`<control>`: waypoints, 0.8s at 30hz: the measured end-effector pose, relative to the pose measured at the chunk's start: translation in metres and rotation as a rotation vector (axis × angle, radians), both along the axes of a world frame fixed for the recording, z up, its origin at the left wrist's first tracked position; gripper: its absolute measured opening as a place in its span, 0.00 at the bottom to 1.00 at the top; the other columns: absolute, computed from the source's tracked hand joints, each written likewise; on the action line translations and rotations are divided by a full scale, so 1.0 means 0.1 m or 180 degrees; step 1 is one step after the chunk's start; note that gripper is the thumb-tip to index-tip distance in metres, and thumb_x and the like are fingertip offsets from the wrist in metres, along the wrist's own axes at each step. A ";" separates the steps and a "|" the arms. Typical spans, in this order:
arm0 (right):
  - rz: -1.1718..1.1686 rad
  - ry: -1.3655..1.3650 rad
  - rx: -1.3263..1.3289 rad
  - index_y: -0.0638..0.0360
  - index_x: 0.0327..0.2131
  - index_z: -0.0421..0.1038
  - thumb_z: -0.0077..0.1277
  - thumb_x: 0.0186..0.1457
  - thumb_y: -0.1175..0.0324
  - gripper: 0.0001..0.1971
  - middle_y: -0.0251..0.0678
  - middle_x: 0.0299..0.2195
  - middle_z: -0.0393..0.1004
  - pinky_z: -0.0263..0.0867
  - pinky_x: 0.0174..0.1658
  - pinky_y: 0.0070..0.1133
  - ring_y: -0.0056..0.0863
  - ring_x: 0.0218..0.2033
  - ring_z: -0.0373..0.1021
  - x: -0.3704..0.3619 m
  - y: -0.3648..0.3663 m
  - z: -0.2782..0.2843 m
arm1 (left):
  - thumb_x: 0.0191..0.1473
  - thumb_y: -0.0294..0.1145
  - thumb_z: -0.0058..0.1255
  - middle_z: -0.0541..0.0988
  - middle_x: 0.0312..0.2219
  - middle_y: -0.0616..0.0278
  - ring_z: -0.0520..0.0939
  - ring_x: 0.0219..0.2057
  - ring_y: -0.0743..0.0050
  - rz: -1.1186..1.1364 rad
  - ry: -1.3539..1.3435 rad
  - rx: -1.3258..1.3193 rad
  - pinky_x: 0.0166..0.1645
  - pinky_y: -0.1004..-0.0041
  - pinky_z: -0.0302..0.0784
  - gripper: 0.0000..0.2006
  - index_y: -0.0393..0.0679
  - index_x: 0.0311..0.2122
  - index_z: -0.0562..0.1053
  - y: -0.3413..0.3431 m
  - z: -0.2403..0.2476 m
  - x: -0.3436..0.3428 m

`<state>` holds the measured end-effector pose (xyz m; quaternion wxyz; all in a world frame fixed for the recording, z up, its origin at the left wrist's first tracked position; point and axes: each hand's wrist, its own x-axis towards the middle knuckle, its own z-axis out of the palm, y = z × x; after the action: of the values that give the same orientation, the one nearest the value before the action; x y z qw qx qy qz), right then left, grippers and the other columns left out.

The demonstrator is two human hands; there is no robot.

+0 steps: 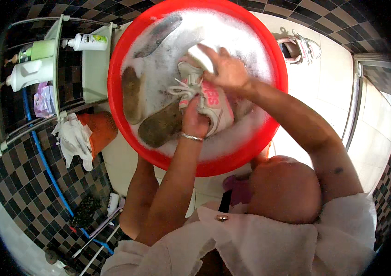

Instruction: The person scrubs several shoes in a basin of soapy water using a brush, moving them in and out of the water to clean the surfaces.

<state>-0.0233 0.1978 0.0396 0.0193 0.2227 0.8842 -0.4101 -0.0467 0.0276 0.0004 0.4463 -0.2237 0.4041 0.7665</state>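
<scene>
A wide red basin (116, 115) full of white suds is in front of me. Over it my left hand (195, 120) grips a pale sneaker (216, 108) with pink lettering and white laces, at its opening and tongue. My right hand (230, 71) is closed around a white oblong block, apparently a scrub brush (201, 57), at the sneaker's toe. The face of the block against the shoe is hidden. Left of the sneaker lie two brown sole-shaped pieces, one slanting (161, 126) and one upright (132, 94). A grey sole-shaped piece (159, 34) lies farther back in the foam.
Another sneaker (296, 49) stands on the pale tiled floor beyond the basin's right side. At left, a rack (57, 60) holds several bottles. Below it are an orange bucket (101, 131) with a white cloth (75, 138) and a blue hose (48, 168). A door frame (353, 110) stands at right.
</scene>
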 end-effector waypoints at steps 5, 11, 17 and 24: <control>0.1113 0.0966 0.0847 0.38 0.55 0.49 0.51 0.39 0.57 0.36 0.52 0.39 0.61 0.65 0.35 0.35 0.47 0.32 0.67 0.44 -0.41 0.00 | 0.50 0.34 0.40 0.69 0.41 0.62 0.71 0.43 0.66 -0.0139 -0.0037 0.0061 0.47 0.65 0.68 0.17 0.43 0.47 0.62 -0.03 0.18 0.01; 0.0457 -0.0192 0.0154 0.38 0.55 0.49 0.51 0.41 0.53 0.35 0.54 0.40 0.62 0.64 0.37 0.32 0.46 0.34 0.67 -0.20 -0.14 0.18 | 0.49 0.30 0.38 0.69 0.43 0.55 0.72 0.43 0.60 -0.0283 -0.0321 -0.0231 0.49 0.61 0.67 0.20 0.40 0.49 0.61 -0.30 0.14 0.00; -0.0397 0.0468 -0.0354 0.46 0.56 0.42 0.47 0.44 0.59 0.36 0.58 0.37 0.64 0.62 0.41 0.32 0.45 0.34 0.66 0.03 0.15 -0.79 | 0.50 0.33 0.37 0.69 0.43 0.56 0.71 0.44 0.60 -0.0310 -0.0417 -0.0151 0.49 0.60 0.67 0.19 0.40 0.49 0.61 -0.21 0.24 0.06; -0.0336 0.0421 -0.0885 0.46 0.56 0.44 0.48 0.44 0.66 0.35 0.52 0.44 0.60 0.62 0.41 0.32 0.43 0.38 0.65 0.53 -0.32 -0.37 | 0.53 0.36 0.36 0.70 0.42 0.57 0.72 0.43 0.62 0.0131 -0.0015 -0.0596 0.48 0.61 0.67 0.17 0.42 0.47 0.63 -0.13 0.11 -0.04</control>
<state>0.0297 0.1661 0.0028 -0.0299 0.2366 0.8054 -0.5427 -0.0511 0.0150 0.0118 0.4084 -0.2745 0.4684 0.7338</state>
